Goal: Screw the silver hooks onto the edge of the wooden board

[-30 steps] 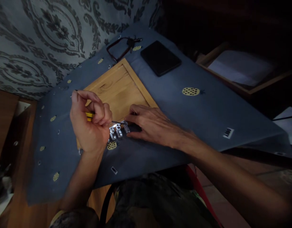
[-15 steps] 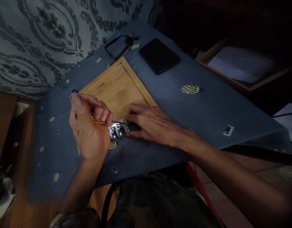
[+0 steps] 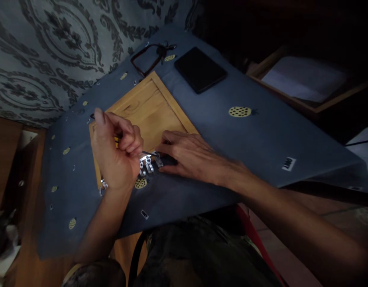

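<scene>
My left hand (image 3: 116, 155) is closed around a small screwdriver with a yellow handle (image 3: 116, 140). Its thin shaft points right, to a row of small shiny metal parts (image 3: 148, 162) at the near edge of a wooden tray (image 3: 144, 107). My right hand (image 3: 191, 157) lies on the blue cloth with its fingers pressed against a dark piece beside those metal parts, holding it down. The dark piece is mostly hidden under the fingers.
A blue tablecloth (image 3: 255, 139) with yellow dotted motifs covers the table. A black tablet-like slab (image 3: 200, 69) and a pair of glasses (image 3: 148, 57) lie at the far end. A patterned wall (image 3: 52, 48) is on the left. A small metal bit (image 3: 104, 183) sits by my left wrist.
My left hand has turned and shifted slightly right on the screwdriver, its fingers rolling the handle. My right hand has stayed in place on the parts.
</scene>
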Demonstrator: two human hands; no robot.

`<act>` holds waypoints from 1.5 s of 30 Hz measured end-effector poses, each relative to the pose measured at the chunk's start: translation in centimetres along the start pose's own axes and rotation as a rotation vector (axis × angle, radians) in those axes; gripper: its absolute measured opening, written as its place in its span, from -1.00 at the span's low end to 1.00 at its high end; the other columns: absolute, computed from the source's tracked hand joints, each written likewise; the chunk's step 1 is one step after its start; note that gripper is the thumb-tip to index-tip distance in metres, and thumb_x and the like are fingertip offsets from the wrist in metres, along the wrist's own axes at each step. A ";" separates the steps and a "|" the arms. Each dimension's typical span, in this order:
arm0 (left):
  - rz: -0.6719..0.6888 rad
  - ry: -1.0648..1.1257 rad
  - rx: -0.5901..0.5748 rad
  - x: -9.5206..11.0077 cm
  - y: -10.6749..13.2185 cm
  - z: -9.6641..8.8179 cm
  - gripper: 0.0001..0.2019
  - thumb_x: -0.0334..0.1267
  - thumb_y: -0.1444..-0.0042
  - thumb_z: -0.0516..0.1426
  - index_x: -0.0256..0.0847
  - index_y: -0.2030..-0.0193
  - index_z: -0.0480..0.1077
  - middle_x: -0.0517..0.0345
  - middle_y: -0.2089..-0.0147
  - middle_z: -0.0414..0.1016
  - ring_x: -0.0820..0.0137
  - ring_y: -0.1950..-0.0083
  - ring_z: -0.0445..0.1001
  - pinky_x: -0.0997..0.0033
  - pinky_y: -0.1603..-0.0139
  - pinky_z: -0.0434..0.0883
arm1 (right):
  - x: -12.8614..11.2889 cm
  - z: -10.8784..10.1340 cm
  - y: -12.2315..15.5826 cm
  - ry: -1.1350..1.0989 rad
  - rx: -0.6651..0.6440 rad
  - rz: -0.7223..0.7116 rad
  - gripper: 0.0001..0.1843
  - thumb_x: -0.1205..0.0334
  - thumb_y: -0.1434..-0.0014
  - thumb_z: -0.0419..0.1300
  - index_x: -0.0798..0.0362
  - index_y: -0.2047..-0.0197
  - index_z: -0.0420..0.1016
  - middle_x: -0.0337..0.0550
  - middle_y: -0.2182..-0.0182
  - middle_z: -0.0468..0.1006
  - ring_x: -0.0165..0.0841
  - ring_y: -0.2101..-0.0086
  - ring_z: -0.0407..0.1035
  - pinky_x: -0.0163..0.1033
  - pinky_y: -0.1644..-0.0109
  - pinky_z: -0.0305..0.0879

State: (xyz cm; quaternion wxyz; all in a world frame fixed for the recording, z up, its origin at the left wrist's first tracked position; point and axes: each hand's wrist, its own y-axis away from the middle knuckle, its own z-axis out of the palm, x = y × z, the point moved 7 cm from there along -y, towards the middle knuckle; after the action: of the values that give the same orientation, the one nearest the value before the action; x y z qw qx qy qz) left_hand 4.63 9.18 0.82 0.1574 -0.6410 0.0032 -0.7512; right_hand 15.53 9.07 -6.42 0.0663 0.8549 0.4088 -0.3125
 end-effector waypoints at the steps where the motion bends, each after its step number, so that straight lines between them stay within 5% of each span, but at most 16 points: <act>1: -0.002 -0.004 -0.022 0.0 -0.1 0.1 -0.44 0.03 -0.41 0.04 -0.20 0.60 0.28 0.34 0.64 -0.20 0.59 0.66 -0.19 0.52 0.66 -0.15 | 0.0 0.0 0.0 -0.001 -0.008 0.001 -0.70 0.09 -0.27 0.36 0.06 -0.01 0.61 -0.06 0.11 0.45 -0.22 0.16 0.36 -0.18 0.21 0.10; 8: -0.009 0.006 -0.306 0.1 -0.4 1.2 -0.34 0.21 -0.32 0.09 -0.23 0.67 0.25 0.36 0.73 -0.23 0.66 0.75 -0.20 0.52 0.72 -0.12 | -0.1 -0.2 -0.2 -0.007 -0.019 0.004 -0.73 0.12 -0.27 0.35 0.06 0.01 0.61 -0.04 0.10 0.46 -0.21 0.15 0.36 -0.16 0.19 0.14; 12: 0.006 0.043 -0.406 0.2 -0.5 1.2 -0.46 0.11 -0.23 0.24 -0.23 0.63 0.33 0.39 0.74 -0.20 0.66 0.76 -0.21 0.51 0.73 -0.08 | -0.1 -0.2 -0.1 -0.035 -0.021 0.017 -0.73 0.13 -0.26 0.36 0.06 0.01 0.62 -0.05 0.10 0.46 -0.23 0.16 0.37 -0.16 0.20 0.15; 18: -0.026 -0.100 -0.180 0.5 -0.1 -0.2 -0.61 0.17 -0.17 0.27 -0.17 0.31 0.52 0.21 0.58 0.27 0.43 0.53 0.24 0.38 0.47 0.32 | -0.2 -0.2 0.0 -0.040 0.002 -0.006 -0.72 0.13 -0.26 0.37 0.08 0.02 0.62 -0.03 0.07 0.46 -0.23 0.16 0.38 -0.17 0.18 0.15; 22: -0.028 -0.041 -0.021 0.6 0.5 -0.6 -0.66 0.05 -0.28 0.22 -0.19 0.33 0.46 0.32 0.60 0.03 0.53 0.58 0.04 0.50 0.57 0.16 | -0.1 -0.1 0.1 -0.012 0.022 -0.017 -0.75 0.12 -0.27 0.36 0.09 0.07 0.61 -0.03 0.09 0.46 -0.22 0.15 0.37 -0.17 0.18 0.14; 25: -0.001 0.021 -0.024 0.6 1.0 -0.2 -0.63 0.03 -0.35 0.14 -0.19 0.38 0.43 0.35 0.64 -0.12 0.56 0.63 -0.12 0.51 0.63 -0.03 | 0.0 0.0 0.1 -0.011 0.006 -0.006 -0.75 0.10 -0.27 0.36 0.08 0.08 0.61 -0.04 0.10 0.46 -0.23 0.17 0.36 -0.18 0.21 0.12; 31: 0.025 0.001 -0.222 0.7 0.8 0.7 -0.54 0.12 -0.36 0.08 -0.19 0.41 0.39 0.42 0.68 -0.22 0.61 0.71 -0.21 0.52 0.69 -0.04 | -0.1 -0.2 0.1 -0.019 -0.026 0.006 -0.76 0.13 -0.28 0.35 0.07 0.05 0.60 -0.06 0.12 0.45 -0.25 0.20 0.34 -0.19 0.23 0.11; 38: -0.035 0.004 -0.691 0.0 0.0 2.3 -0.64 0.05 -0.36 0.09 -0.15 0.26 0.54 0.41 0.71 -0.10 0.61 0.77 -0.21 0.51 0.74 -0.05 | -0.2 -0.3 0.0 -0.053 -0.015 0.014 -0.77 0.16 -0.27 0.35 0.07 0.04 0.61 -0.05 0.09 0.47 -0.24 0.18 0.37 -0.16 0.21 0.16; 41: -0.043 0.018 -0.636 0.0 -0.2 2.1 -0.68 -0.02 -0.34 0.13 -0.17 0.30 0.56 0.41 0.72 -0.12 0.61 0.76 -0.24 0.48 0.74 -0.08 | -0.1 -0.2 0.0 -0.049 -0.016 0.012 -0.78 0.15 -0.27 0.35 0.08 0.06 0.61 -0.03 0.08 0.47 -0.24 0.18 0.38 -0.15 0.21 0.17; 45: -0.002 0.057 -0.414 0.5 -0.5 0.8 -0.72 -0.11 -0.22 0.24 -0.23 0.44 0.52 0.40 0.74 -0.13 0.62 0.75 -0.22 0.51 0.73 -0.02 | -0.2 -0.3 0.0 -0.015 -0.008 0.003 -0.76 0.13 -0.28 0.35 0.10 0.08 0.61 -0.03 0.09 0.47 -0.23 0.18 0.38 -0.15 0.20 0.18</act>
State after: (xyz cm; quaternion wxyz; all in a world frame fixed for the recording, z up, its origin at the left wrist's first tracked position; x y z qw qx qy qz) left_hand 5.22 9.69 1.56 0.0213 -0.6383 0.1611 -0.7524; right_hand 15.62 9.04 -6.11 0.0732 0.8528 0.4084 -0.3171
